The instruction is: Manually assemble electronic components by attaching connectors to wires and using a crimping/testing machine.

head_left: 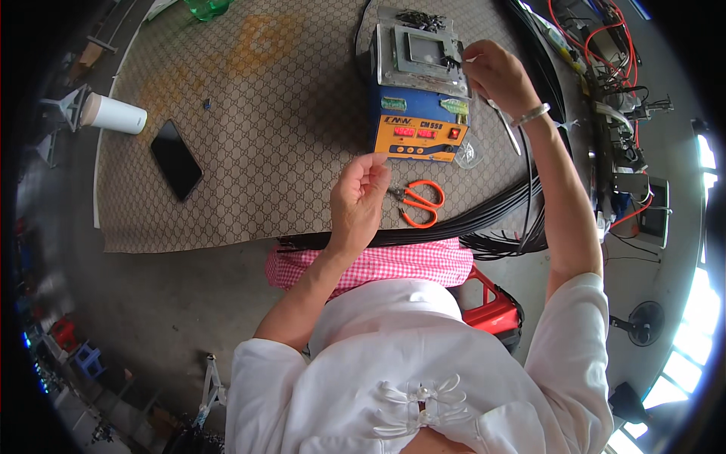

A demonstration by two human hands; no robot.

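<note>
A blue and orange solder pot with red lit digits on its front stands on the patterned tablecloth. On top is a square metal frame around a shiny opening. My right hand is closed in a pinch at the frame's right side, beside small dark bits; what it holds is too small to make out. My left hand is in front of the pot's lower left corner, fingers curled with the tips together; anything in them is hidden. Orange-handled snips lie to its right.
A bundle of black cables runs along the table's front and right edges. Dark scraps lie behind the frame. Tweezers and a clear round piece are right of the pot. A phone and a white cup are at left.
</note>
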